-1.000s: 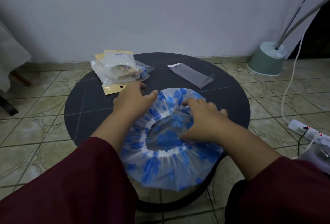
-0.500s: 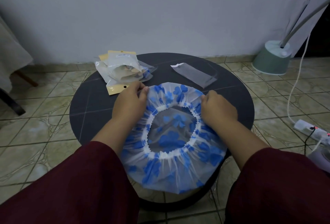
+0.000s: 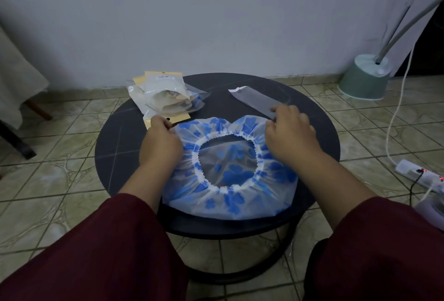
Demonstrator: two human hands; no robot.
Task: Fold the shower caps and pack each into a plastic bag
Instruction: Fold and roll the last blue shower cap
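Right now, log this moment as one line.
step: flattening shower cap | left hand: pinching rim | right hand: pinching rim | empty bag: on table

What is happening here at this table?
A person holds a blue-flowered shower cap spread flat on the round black table, left hand and right hand gripping its far edge. It is not yet folded. An empty plastic bag and a pile of packed bags lie behind.

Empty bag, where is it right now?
In the head view the empty bag lies flat at the far right of the table, just beyond the right hand and right of the packed bags.
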